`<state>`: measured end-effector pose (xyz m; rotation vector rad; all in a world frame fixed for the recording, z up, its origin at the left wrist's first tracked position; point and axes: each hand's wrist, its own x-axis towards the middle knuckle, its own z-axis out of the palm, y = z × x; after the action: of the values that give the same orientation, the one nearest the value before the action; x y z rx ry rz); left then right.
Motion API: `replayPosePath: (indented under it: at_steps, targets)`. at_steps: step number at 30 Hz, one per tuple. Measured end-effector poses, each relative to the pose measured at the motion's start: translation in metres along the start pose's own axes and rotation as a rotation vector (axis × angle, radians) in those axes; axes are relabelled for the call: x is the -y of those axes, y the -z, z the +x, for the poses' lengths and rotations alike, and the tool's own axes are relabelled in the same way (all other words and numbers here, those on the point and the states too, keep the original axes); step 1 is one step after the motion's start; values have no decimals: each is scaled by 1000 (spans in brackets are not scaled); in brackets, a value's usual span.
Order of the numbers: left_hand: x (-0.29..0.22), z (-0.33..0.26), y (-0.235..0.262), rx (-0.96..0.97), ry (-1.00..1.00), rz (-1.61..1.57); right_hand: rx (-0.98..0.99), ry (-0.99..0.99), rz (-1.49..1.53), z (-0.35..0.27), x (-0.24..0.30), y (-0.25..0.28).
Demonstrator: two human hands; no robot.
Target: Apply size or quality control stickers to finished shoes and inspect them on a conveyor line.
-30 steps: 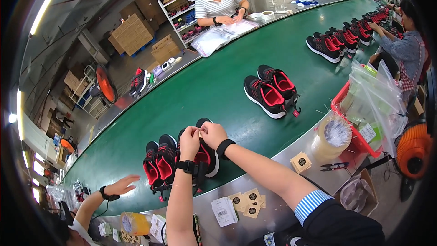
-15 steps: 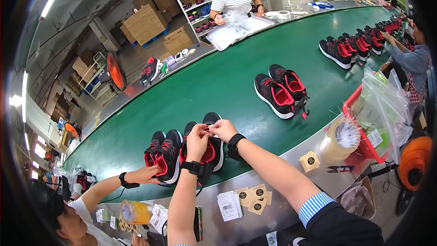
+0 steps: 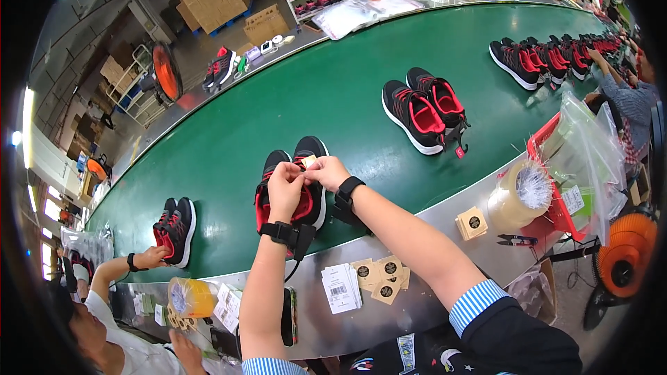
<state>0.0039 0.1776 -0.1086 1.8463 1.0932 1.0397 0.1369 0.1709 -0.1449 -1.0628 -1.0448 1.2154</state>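
A pair of black shoes with red laces and lining [image 3: 317,147] stands on the green belt in front of me. Above these shoes my two hands almost meet. The fingers of my right hand [image 3: 331,173] pinch a small tan tag [image 3: 309,160] at the laces. My left hand [image 3: 283,185] has thumb and forefinger pressed together beside it; whatever they grip is too small to make out. Another black and red pair [image 3: 424,114] sits farther right, a hook-shaped black piece and a red tag at its heels.
Tan square tags [image 3: 386,292], white cards [image 3: 340,288] and a phone lie on the metal ledge. To the right are more tags [image 3: 472,223], small snips [image 3: 517,240], a thread roll [image 3: 521,194] and a red basket [image 3: 564,215]. At left, a co-worker's hand [image 3: 151,257] touches shoes [image 3: 182,232].
The co-worker's pair has moved left, away from mine. The tan tag shows more plainly between my fingers, and my hands stay over the same shoes. The whole view has shifted a little.
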Motion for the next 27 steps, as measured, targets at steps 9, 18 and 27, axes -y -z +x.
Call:
replayPosePath:
  at_steps: [9, 18, 27]
  targets:
    - [-74, -71, 1, 116, -456, 633, -60, -36, 228, -61, 52, -22]
    - [-74, -163, 53, 736, -117, 628, 271, 141, -715, -175, 60, -15]
    - [-33, -192, 107, 510, -220, 560, 338, 65, -1257, -230, 46, -77]
